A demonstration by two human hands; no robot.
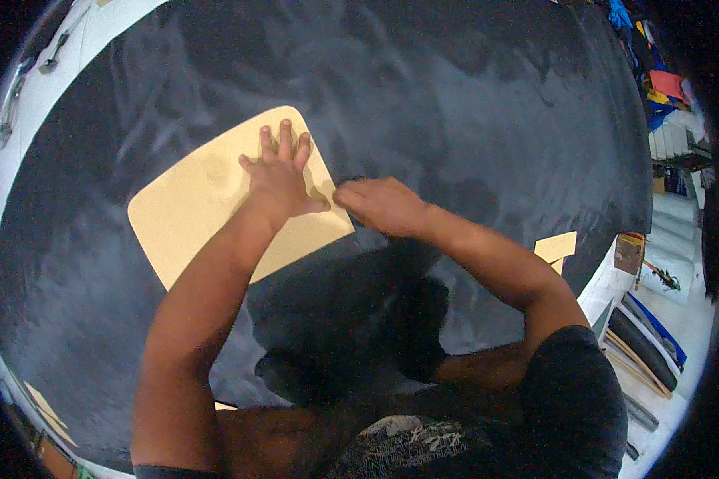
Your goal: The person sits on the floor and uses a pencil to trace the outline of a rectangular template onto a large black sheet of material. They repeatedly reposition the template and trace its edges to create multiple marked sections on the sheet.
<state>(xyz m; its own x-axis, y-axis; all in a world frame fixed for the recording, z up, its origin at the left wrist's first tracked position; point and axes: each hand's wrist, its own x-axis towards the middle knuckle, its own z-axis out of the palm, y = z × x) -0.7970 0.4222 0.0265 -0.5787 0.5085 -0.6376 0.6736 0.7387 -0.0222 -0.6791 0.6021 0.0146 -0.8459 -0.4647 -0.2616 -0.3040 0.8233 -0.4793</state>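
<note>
A tan, rounded-corner template sheet (192,207) lies flat on a large dark fabric (455,104) spread over the work surface. My left hand (278,176) presses flat on the sheet with fingers spread. My right hand (379,203) is closed at the sheet's right edge, gripping a small dark marking tool (348,182) whose tip touches the fabric beside the edge. Most of the tool is hidden in my fist.
A small tan offcut (557,247) lies at the fabric's right edge. Shelves with rolled and folded materials (643,343) stand at the right. Colourful items (655,80) pile at the upper right. Metal tools (52,52) rest on the white border, upper left.
</note>
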